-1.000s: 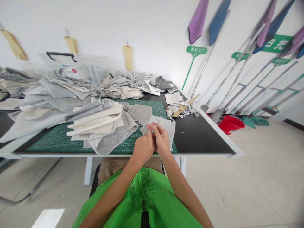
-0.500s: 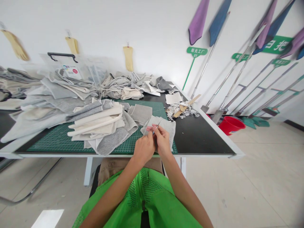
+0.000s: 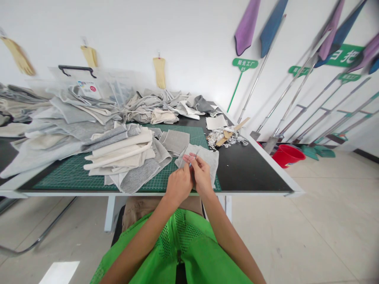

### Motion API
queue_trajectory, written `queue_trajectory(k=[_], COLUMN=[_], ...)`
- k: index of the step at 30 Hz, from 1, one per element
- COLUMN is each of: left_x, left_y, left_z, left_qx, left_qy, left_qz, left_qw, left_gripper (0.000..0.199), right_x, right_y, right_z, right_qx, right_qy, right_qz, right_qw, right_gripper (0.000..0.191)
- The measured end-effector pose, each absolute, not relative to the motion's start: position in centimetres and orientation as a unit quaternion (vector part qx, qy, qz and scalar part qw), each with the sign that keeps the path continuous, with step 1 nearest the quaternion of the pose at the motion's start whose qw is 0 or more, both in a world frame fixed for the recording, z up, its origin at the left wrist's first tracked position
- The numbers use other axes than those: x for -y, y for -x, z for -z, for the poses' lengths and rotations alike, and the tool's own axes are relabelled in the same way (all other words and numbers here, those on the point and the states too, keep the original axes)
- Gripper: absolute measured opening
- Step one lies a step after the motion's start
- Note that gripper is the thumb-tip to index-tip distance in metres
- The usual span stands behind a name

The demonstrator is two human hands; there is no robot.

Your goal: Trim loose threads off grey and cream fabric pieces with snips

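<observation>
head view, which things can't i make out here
Head view: fingers hide most of a small blue thing between left hand and right hand.
Head view: the hands cover part of the gray cloth.
Head view: a cloth pile hides the lower part of the clear box; print on its label is too small.
Head view: the top edge cuts off the leftmost purple cloth.

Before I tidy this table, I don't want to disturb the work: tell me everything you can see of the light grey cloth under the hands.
The light grey cloth looks like plain fabric, with slightly uneven edges. It lies near the front of the black table, mostly on the green cutting mat, its right corner reaching past it. The left hand and right hand meet over it, hiding part; whether they pinch it is unclear.
</observation>
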State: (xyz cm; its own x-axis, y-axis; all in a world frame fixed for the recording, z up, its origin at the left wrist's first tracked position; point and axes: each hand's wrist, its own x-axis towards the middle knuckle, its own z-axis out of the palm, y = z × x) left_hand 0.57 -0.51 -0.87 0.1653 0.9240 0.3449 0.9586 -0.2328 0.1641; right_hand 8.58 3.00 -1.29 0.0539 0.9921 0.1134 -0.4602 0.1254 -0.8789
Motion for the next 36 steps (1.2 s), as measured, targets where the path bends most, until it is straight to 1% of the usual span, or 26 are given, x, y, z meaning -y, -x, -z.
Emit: queue_trajectory(k=[12, 20, 26, 31, 36], left_x=[0.51, 0.57, 0.51, 0.48, 0.5], left_y=[-0.52, -0.62, -0.61, -0.48, -0.5], left_z=[1.01, 0.94, 1.01, 1.1, 1.1], left_qx=[0.617, 0.619, 0.609, 0.607, 0.607], left_qy=[0.762, 0.76, 0.767, 0.767, 0.768], left_qz=[0.19, 0.194, 0.194, 0.202, 0.199], left_qw=[0.041, 0.044, 0.048, 0.05, 0.049], left_gripper=[0.021, 0.017, 0.019, 0.016, 0.018], right_x=[-3.04, -2.98, -3.03, -3.08, -3.04], right_y=[-8.71, -8.65, -8.59, -8.59, -8.6], right_z=[1.3, 1.33, 1.46, 1.56, 1.49], right_qx=[0.387, 0.389, 0.386, 0.396, 0.39], right_qy=[0.338, 0.326, 0.334, 0.332, 0.344], right_qz=[-0.575, -0.575, -0.565, -0.566, -0.563], right_qw=[0.637, 0.641, 0.649, 0.642, 0.643], right_gripper=[0.029, 0.027, 0.024, 0.027, 0.026])
